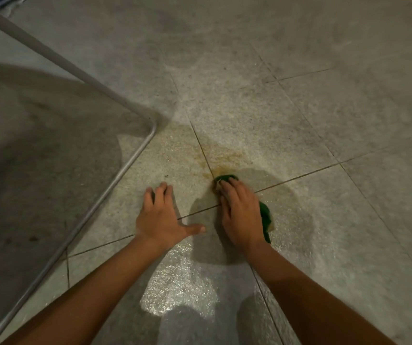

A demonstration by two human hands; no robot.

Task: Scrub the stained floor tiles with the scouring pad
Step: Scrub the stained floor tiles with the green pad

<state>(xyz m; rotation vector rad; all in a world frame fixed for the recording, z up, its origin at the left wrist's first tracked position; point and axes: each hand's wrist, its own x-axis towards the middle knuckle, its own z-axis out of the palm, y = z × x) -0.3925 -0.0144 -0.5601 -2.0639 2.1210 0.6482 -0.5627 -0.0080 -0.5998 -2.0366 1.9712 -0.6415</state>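
Pressing green scouring pad [266, 215] under right hand [241, 215] grip onto stained floor tiles [224, 158], left hand [160, 217] spread flat

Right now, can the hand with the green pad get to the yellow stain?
Probably yes. The right hand presses the scouring pad at the edge of the yellowish stain, with only bare tile ahead.

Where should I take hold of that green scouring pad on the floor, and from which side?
Come from above, palm flat on the scouring pad, as the right hand does now. It lies flat on the wet tile, so no edge invites a pinch. Its green ends show past the fingertips and beside the wrist, so spread fingers along its length probably hold best.
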